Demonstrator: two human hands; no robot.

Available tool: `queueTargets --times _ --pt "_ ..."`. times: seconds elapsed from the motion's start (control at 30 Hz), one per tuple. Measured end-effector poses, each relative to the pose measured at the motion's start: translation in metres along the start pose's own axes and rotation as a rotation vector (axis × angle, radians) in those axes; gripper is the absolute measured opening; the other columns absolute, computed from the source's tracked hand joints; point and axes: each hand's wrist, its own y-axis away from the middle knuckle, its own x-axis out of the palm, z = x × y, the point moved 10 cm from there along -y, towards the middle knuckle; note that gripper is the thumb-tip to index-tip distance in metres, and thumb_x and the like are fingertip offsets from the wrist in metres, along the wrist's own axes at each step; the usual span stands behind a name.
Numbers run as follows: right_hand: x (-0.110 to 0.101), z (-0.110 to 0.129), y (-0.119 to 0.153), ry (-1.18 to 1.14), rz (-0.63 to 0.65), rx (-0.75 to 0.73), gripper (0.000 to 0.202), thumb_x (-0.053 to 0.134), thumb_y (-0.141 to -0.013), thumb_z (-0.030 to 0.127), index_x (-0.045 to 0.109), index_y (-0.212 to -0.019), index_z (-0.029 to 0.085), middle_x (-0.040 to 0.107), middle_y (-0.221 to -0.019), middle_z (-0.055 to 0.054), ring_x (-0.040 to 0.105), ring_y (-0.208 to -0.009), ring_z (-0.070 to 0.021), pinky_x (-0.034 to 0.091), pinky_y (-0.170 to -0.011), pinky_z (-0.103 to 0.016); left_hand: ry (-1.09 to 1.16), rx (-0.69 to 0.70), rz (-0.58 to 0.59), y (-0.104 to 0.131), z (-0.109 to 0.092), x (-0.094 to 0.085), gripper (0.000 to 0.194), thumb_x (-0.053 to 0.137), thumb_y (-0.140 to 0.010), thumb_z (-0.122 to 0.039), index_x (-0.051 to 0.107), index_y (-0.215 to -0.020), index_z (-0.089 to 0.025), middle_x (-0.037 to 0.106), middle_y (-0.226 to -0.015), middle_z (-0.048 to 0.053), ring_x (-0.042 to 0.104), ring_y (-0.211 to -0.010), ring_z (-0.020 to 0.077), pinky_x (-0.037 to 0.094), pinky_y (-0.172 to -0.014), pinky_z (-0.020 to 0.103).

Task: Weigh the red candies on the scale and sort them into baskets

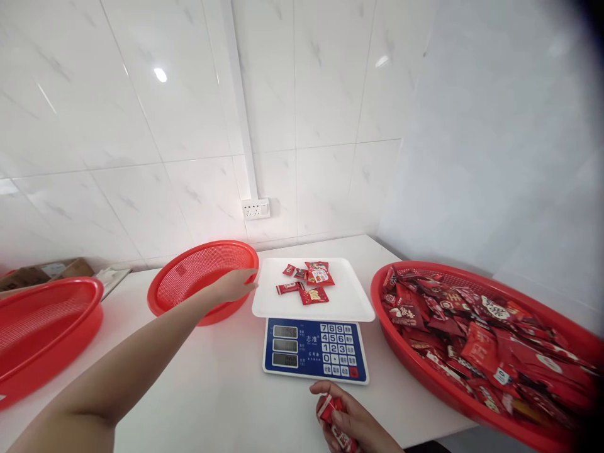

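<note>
My left hand (pixel 234 285) reaches over the right part of a red mesh basket (pixel 202 267), fingers extended toward the white tray (pixel 337 305) of a scale, nothing seen in it. Several red snack packets (pixel 314 296) lie on the tray. In front of the tray is the scale's blue keypad panel (pixel 311 349) with number keys and three displays. Below that panel, my right hand (pixel 352 418) is closed around small red packets (pixel 330 408). To its right stands a large red basket (pixel 384 318) full of red packets.
Another red basket (pixel 89 314) stands at the far left, with cardboard (pixel 66 269) behind it. A power socket (pixel 256 208) is on the tiled wall behind the white table (pixel 207 390). The large right basket overhangs the table's edge.
</note>
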Motion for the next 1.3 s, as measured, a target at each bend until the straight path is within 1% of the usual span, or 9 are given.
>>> queueTargets --times 0.13,0.23,0.43,0.63,0.83,0.93,1.0,1.2,1.3 --pt "-0.002 -0.004 -0.003 0.018 0.012 0.024 0.055 0.072 -0.064 0.048 0.05 -0.106 0.02 0.052 -0.067 0.003 0.042 -0.045 -0.0028 0.025 -0.044 -0.018 -0.024 0.197 0.013 -0.026 -0.057 0.007 0.042 0.044 -0.087 -0.04 0.043 -0.126 -0.024 0.05 -0.129 0.007 0.048 -0.114 0.0238 0.039 -0.093 0.039" --pt "-0.003 -0.003 -0.003 0.022 -0.005 0.006 0.055 0.072 -0.065 0.048 0.05 -0.106 0.02 0.052 -0.067 0.004 0.042 -0.045 -0.0028 0.025 -0.044 -0.017 -0.049 0.299 0.009 -0.05 -0.092 0.018 0.036 0.048 -0.088 -0.033 0.048 -0.121 -0.019 0.048 -0.127 0.009 0.049 -0.111 0.0239 0.039 -0.093 0.047" --pt "-0.005 0.001 0.002 0.033 -0.042 -0.043 0.054 0.071 -0.065 0.048 0.052 -0.106 0.02 0.053 -0.066 0.003 0.045 -0.048 -0.0039 0.026 -0.046 -0.017 -0.096 0.354 0.002 -0.086 -0.121 0.042 0.028 0.05 -0.087 -0.029 0.053 -0.112 -0.018 0.054 -0.116 0.008 0.055 -0.098 0.0202 0.047 -0.083 0.042" --pt "-0.009 0.001 0.0 0.073 -0.025 -0.069 0.053 0.071 -0.065 0.049 0.053 -0.105 0.02 0.055 -0.068 0.002 0.046 -0.047 -0.0036 0.025 -0.046 -0.017 -0.093 0.235 -0.032 -0.089 -0.103 0.025 0.026 0.051 -0.087 -0.029 0.054 -0.11 -0.017 0.056 -0.112 0.007 0.058 -0.092 0.0183 0.049 -0.078 0.038" --pt "-0.006 0.0 -0.003 0.086 0.026 -0.065 0.049 0.068 -0.068 0.048 0.053 -0.106 0.02 0.053 -0.068 0.003 0.045 -0.048 -0.0031 0.025 -0.047 -0.017 -0.098 0.059 -0.082 -0.075 -0.031 -0.036 0.026 0.051 -0.087 -0.029 0.054 -0.11 -0.016 0.056 -0.111 0.007 0.058 -0.091 0.0183 0.05 -0.077 0.038" --pt "-0.006 -0.002 -0.005 0.1 0.038 -0.058 0.05 0.068 -0.068 0.049 0.053 -0.106 0.02 0.053 -0.069 0.002 0.044 -0.048 -0.0036 0.026 -0.047 -0.018 -0.121 0.013 -0.079 -0.065 -0.011 -0.047 0.026 0.05 -0.087 -0.03 0.054 -0.109 -0.017 0.056 -0.111 0.007 0.058 -0.092 0.0184 0.049 -0.078 0.038" --pt "-0.008 -0.004 -0.006 0.092 0.028 -0.04 0.052 0.069 -0.067 0.049 0.052 -0.107 0.02 0.052 -0.07 0.002 0.044 -0.047 -0.0034 0.028 -0.048 -0.019 -0.126 0.039 -0.06 -0.06 -0.019 -0.04 0.026 0.05 -0.087 -0.031 0.055 -0.108 -0.016 0.057 -0.11 0.007 0.057 -0.093 0.0189 0.049 -0.079 0.039" --pt "-0.005 -0.002 -0.003 0.074 -0.004 -0.028 0.052 0.07 -0.065 0.05 0.053 -0.105 0.021 0.053 -0.069 0.002 0.043 -0.046 -0.0029 0.028 -0.048 -0.018 -0.104 0.25 0.135 -0.052 -0.092 0.029 0.026 0.052 -0.085 -0.032 0.057 -0.105 -0.015 0.058 -0.109 0.007 0.056 -0.095 0.0196 0.047 -0.081 0.04" --pt "-0.002 0.002 0.0 0.053 -0.025 -0.039 0.051 0.07 -0.066 0.049 0.053 -0.105 0.021 0.054 -0.069 0.002 0.044 -0.046 -0.0031 0.025 -0.045 -0.017 -0.119 0.255 0.161 -0.051 -0.108 0.048 0.026 0.053 -0.085 -0.032 0.057 -0.104 -0.015 0.057 -0.11 0.007 0.056 -0.096 0.02 0.047 -0.081 0.041"
